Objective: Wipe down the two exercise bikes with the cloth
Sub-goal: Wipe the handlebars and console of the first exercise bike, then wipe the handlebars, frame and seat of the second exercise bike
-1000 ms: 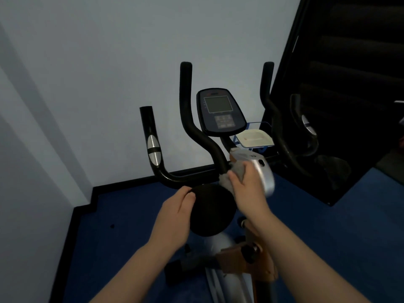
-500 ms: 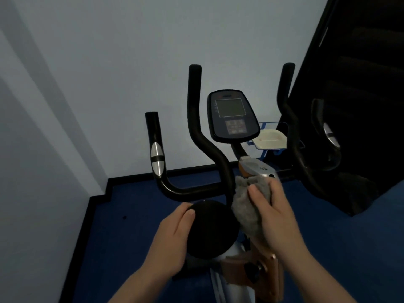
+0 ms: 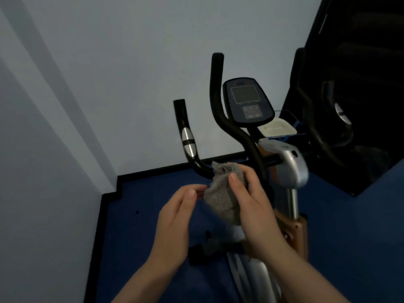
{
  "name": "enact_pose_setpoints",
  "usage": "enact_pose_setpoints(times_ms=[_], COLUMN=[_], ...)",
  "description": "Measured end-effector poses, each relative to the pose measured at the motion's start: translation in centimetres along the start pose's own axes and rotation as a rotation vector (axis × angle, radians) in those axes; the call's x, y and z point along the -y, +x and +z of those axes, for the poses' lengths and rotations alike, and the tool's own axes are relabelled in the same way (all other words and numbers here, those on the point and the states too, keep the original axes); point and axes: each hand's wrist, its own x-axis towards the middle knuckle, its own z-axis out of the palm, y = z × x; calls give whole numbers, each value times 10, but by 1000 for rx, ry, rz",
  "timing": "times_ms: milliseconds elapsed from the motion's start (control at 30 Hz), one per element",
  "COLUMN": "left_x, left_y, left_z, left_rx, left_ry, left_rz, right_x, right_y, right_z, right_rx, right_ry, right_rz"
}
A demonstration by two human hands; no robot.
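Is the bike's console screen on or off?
Off, as far as visible: the console display is uniformly dark grey, no lit digits.

The right hand [image 3: 253,206] grips a crumpled grey cloth [image 3: 223,193] before the black-handled exercise bike [image 3: 282,162]. The left hand [image 3: 175,221] touches the cloth's edge.

You are facing a dim corner where pale walls [image 3: 131,62] are meeting blue carpet [image 3: 135,237] along black skirting [image 3: 109,193], dark stairs [image 3: 360,40] rising on your right.

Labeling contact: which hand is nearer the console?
Right. The right hand, gripping the cloth, sits below the console; the left hand is lower and further left.
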Motion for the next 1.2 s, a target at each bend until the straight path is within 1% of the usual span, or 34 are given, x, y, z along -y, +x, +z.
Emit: enact_pose_setpoints(times_ms=[100, 133, 267, 367, 433, 533, 600, 700, 833, 900, 967, 1000, 1067, 1133, 1200], left_x=[-13, -14, -1, 12, 20, 21, 24, 32, 41, 45, 47, 47, 48, 49, 51], left_y=[-19, -25, -51, -65, -72, -80, -85, -93, -109, -116, -122, -125, -133, -143, -151], left_z=[-33, -43, -80, -102, -112, -119, -118, -110, -100, -95, -91, -88, -84, -78, -71], left_rx=[113, 158, 247, 333, 383, 435, 468, 538, 619, 652, 663, 664, 697, 747, 805], left_ry=[-12, -8, 40, 145, 181, 212, 248, 311, 295, 320, 335, 329, 302, 315, 356], left_rz=[7, -6, 9, 49, 42, 55, 65, 121, 121, 120, 114, 88, 5, -40, -47], right_x=[-2, -1, -13, -29, -37, -45, -49, -53, -50, -48, -47, -46, -45, -46, -48], right_y=[-28, -37, -76, -110, -131, -157, -169, -187, -212, -227, -241, -248, -263, -278, -291], right_z=[28, 36, 71, 86, 82, 68, 58, 43, 25, 18, 11, 8, 3, -4, -11], right_rx=[-133, -151, -122, -75, -58, -22, -19, -71, -162, -196, -223, -230, -231, -225, -246], right_ry=[38, 52, 118, 89, -6, -263, -377, -574, -760, -777, -696, -649, -593, -607, -674], right_rz=[-49, -58, 8, 45, 51, 99, 129, 148, 148, 153, 143, 143, 200, 260, 277])
